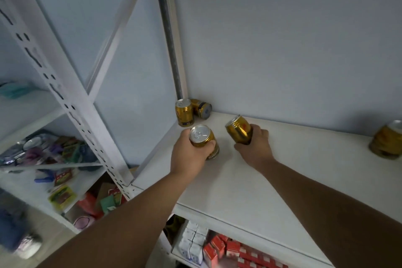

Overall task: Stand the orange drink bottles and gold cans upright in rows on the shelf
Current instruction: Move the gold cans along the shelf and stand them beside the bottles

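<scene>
On the white shelf (272,180) my left hand (189,156) grips a gold can (201,137), which stands nearly upright with its silver top facing me. My right hand (256,146) holds a second gold can (238,129), tilted to the left. In the back left corner one gold can (184,113) stands upright, and another gold can (201,107) lies on its side behind it. A further gold can (387,141) sits at the far right edge of the view. No orange bottles are in view.
A slotted white upright (71,102) and a diagonal brace (119,28) frame the shelf's left end. Below the shelf are red and white cartons (217,248). The neighbouring rack on the left holds colourful packets (63,152). The wall stands close behind the shelf.
</scene>
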